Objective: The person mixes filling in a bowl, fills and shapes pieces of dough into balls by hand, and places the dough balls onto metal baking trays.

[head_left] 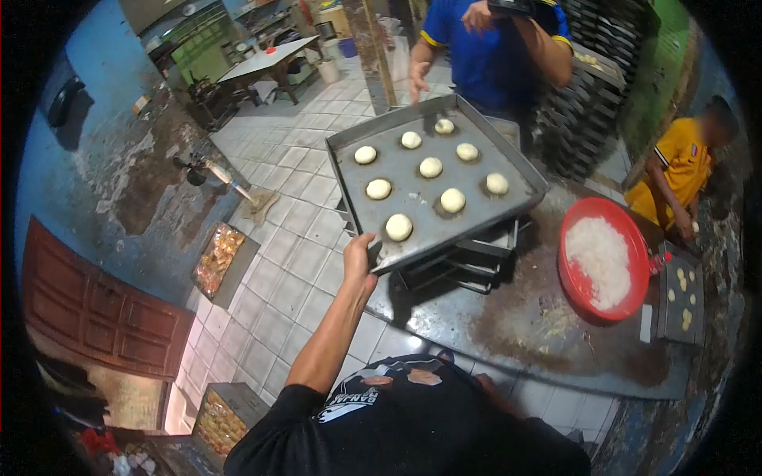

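My left hand (pixel 361 260) grips the near left corner of a square metal tray (pixel 413 208), thumb over the rim. The tray tilts above a stack of similar trays (pixel 456 274) on the worktable. Several round, pale dough balls (pixel 431 167) sit spaced apart on it. Beside my black shirt, a partly hidden patch of skin (pixel 494 394) may be part of my right hand or arm; its fingers cannot be made out.
A person in blue (pixel 496 55) stands behind the tray, one hand near its far edge. On the worktable (pixel 516 317) are a red basin (pixel 565 270) of white shreds and a smaller dough tray (pixel 673 317). Another person in yellow (pixel 675 163) is at right. Filled boxes (pixel 246 274) stand left.
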### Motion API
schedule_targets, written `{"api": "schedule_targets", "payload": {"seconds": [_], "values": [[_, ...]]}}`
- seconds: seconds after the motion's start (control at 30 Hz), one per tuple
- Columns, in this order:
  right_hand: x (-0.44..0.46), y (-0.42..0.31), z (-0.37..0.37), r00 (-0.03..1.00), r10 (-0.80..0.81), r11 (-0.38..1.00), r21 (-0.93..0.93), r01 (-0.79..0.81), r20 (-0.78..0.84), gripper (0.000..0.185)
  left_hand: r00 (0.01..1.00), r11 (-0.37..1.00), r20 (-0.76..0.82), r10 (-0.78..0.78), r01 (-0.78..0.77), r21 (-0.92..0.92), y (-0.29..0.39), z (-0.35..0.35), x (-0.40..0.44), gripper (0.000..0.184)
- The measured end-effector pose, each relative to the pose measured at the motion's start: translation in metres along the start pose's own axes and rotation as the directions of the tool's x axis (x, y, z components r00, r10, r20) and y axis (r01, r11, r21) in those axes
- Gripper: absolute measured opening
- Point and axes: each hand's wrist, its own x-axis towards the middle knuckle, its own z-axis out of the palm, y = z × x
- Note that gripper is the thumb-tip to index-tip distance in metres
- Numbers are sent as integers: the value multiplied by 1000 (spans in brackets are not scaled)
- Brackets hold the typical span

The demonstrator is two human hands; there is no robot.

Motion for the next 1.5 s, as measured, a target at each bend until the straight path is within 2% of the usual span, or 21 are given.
{"api": "schedule_targets", "payload": {"seconds": [0.13, 0.17, 0.23, 0.27, 0.33, 0.37, 0.4, 0.43, 0.47, 0.53, 0.57, 0.6, 0.63, 0.7, 0.77, 0.83, 0.9, 1.0, 1.1, 1.23, 1.5], "values": [[-5, -7, 1, 990, -138, 989, 65, 135, 37, 27, 997, 998, -72, 30, -33, -45, 30, -85, -21, 34], [-5, -15, -1, 985, -168, 985, 43, 166, 40, 27, 986, 993, -162, 43, -60, -103, 45, -95, -41, 20], [-12, -105, -18, 996, -70, 913, -400, 86, 55, 25, 974, 993, -213, 80, -96, -66, 67, -144, -59, 20], [-8, -160, -27, 975, -138, 663, -715, 221, 174, 27, 958, 993, -270, 100, -113, -32, 73, -182, -61, 16], [12, -223, -29, 958, -69, 739, -632, 236, 277, 29, 935, 985, -331, 124, -155, -69, 93, -224, -77, 14], [6, -266, -22, 857, -493, 610, -642, 464, 152, 32, 918, 981, -369, 147, -182, -63, 103, -241, -83, 14], [18, -306, -13, 855, -493, 569, -684, 457, 162, 36, 886, 973, -424, 186, -227, -48, 105, -281, -83, 17], [44, -318, 0, 753, -567, 373, -711, 596, 334, 36, 894, 975, -416, 167, -213, -67, 114, -303, -90, 19], [45, -403, 13, 923, -156, 571, -730, 375, 352, 37, 870, 967, -462, 173, -238, -85, 120, -324, -91, 16], [90, -425, 61, 848, -443, 654, -542, 528, 291, 39, 821, 952, -551, 149, -269, -143, 129, -347, -96, 16], [111, -454, 84, 831, -458, 650, -519, 555, 315, 37, 803, 948, -576, 150, -283, -148, 127, -385, -88, 18], [142, -459, 113, 706, -652, 578, -422, 699, 277, 37, 790, 946, -600, 128, -279, -166, 121, -416, -79, 18], [172, -469, 140, 678, -685, 560, -403, 724, 266, 39, 761, 949, -636, 126, -279, -146, 115, -447, -69, 18], [238, -485, 182, 648, -657, 469, -463, 752, 387, 43, 729, 955, -679, 90, -256, -148, 106, -500, -40, 19], [284, -488, 211, 714, -557, 505, -510, 697, 424, 47, 671, 958, -719, 182, -286, -24, 93, -538, 4, 20], [324, -489, 234, 780, -519, 401, -707, 583, 349, 53, 653, 968, -748, 114, -242, -64, 97, -562, 58, 32], [356, -485, 239, 835, -383, 397, -745, 535, 395, 61, 634, 994, -771, 62, -108, -8, 75, -589, 112, 60], [391, -474, 256, 893, -374, 342, -857, 385, 251, 69, 643, 988, -765, -36, -92, -125, 15, -634, 203, 67], [404, -485, 277, 951, -251, 312, -916, 253, 178, 63, 750, 981, -650, -123, -8, -194, -82, -709, 290, 72], [411, -473, 281, 972, -175, 237, -952, 195, 155, 53, 708, 953, -650, -278, 120, -277, -165, -722, 391, 76], [421, -473, 284, 987, 26, 64, -986, 155, 157, 40, 831, 932, -431, -352, 269, -242, -312, -751, 539, 86]]}}
